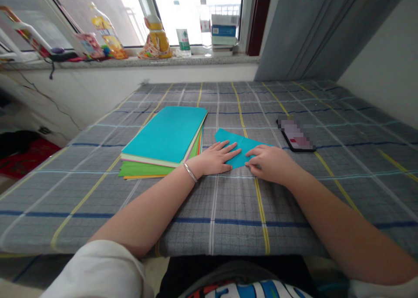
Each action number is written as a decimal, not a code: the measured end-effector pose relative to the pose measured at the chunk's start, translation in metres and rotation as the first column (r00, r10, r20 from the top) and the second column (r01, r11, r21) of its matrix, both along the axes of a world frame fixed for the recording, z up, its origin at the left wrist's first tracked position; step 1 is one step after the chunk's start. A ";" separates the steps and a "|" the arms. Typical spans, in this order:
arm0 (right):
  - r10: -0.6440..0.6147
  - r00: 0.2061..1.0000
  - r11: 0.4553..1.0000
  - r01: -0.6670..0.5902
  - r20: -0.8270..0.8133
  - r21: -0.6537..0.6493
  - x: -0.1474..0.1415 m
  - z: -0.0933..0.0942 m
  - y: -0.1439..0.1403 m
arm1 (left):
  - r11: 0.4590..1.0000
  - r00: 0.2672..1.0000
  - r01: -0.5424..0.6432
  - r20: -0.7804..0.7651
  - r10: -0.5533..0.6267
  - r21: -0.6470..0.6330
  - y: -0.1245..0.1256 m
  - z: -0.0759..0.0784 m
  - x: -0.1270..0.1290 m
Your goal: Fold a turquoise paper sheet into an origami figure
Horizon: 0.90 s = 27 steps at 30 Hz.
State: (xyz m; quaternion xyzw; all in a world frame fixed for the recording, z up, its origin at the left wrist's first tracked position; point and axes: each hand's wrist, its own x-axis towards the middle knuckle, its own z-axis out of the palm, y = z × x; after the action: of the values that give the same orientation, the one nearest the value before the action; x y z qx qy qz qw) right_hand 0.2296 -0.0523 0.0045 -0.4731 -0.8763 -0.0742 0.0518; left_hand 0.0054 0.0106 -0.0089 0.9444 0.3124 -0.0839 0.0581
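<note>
A folded piece of blue paper (241, 141) lies on the plaid cloth in front of me. Flat on its left part rests my left hand (219, 156), fingers spread, a silver bangle at the wrist. At the paper's right side, my right hand (266, 162) has its fingers curled, with thumb and forefinger close to the lower edge. Whether they pinch the paper is hard to make out. Part of the paper is hidden under both hands. Left of it sits a stack of coloured paper (166, 132), blue on top, with green and orange sheets sticking out below.
A phone (297, 135) with a blurred screen lies to the right on the plaid cloth (183, 237). Along the windowsill (196, 61) stand bottles, a yellow container (158, 37), a tube and stacked boxes (224, 30). A grey curtain (300, 28) hangs at the back right.
</note>
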 end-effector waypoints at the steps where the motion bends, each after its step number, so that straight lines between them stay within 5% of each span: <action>1: -0.009 1.000 1.000 0.009 0.004 -0.003 0.001 0.000 0.000 | 1.000 1.000 -0.001 -0.003 0.001 0.003 0.000 0.000 0.000; 27: -0.368 0.911 0.897 0.401 0.187 -0.187 0.027 0.015 0.004 | 0.997 1.000 -0.008 -0.012 0.007 -0.075 0.001 0.006 -0.003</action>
State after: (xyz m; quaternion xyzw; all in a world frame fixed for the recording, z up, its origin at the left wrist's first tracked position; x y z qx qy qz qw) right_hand 0.2570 -0.0483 0.0196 -0.6331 -0.7695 -0.0195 -0.0815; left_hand 0.0028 0.0117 -0.0029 0.9399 0.3128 -0.1011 0.0920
